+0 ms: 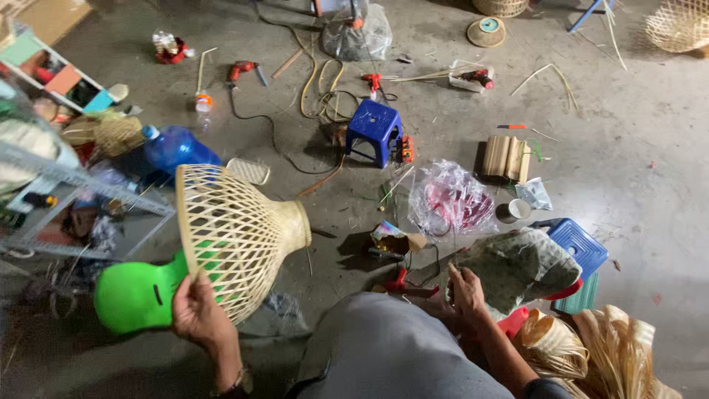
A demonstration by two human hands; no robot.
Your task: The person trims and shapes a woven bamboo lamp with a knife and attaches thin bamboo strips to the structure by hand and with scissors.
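Note:
My left hand (198, 316) grips the wide rim of a woven bamboo lampshade (238, 233), held up with its narrow neck pointing right. Behind it lies a green plastic stool (133, 295). My right hand (465, 292) hovers low beside my grey-trousered knee (384, 347), fingers curled near red-handled pliers (399, 281) and a dark cloth bundle (517, 266); whether it holds something small I cannot tell.
On the concrete floor: a blue stool (375, 129), a clear bag with pink contents (449, 199), bamboo strips (506, 157), red power tools with cords, a blue water bottle (173, 148), a metal rack (66, 192) at left, coiled bamboo strips (591, 355) at right.

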